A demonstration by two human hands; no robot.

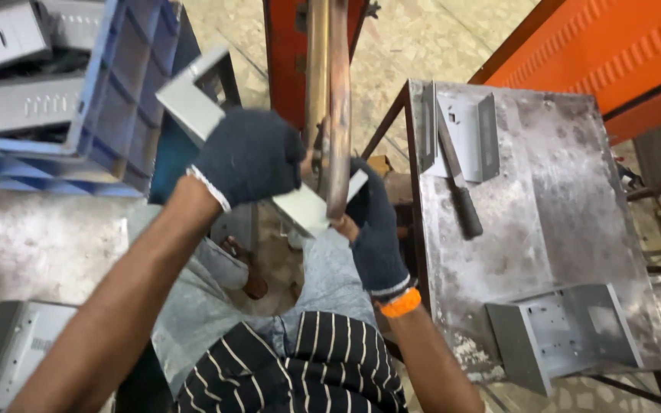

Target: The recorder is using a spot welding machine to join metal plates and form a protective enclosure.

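Under copper welder arm (337, 99): both gloved hands, left (248, 157) and right (375, 229), clamped on grey bent sheet-metal bracket (196, 99); stiff, light, sharp-edged, so I grip the flats.

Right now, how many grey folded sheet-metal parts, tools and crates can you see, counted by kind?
Grey folded sheet-metal parts: 6 – one held in both gloved hands, two on the steel table, two in the crate, one on the floor
Black-handled tool on the table: 1
Blue plastic crate: 1
Total: 8
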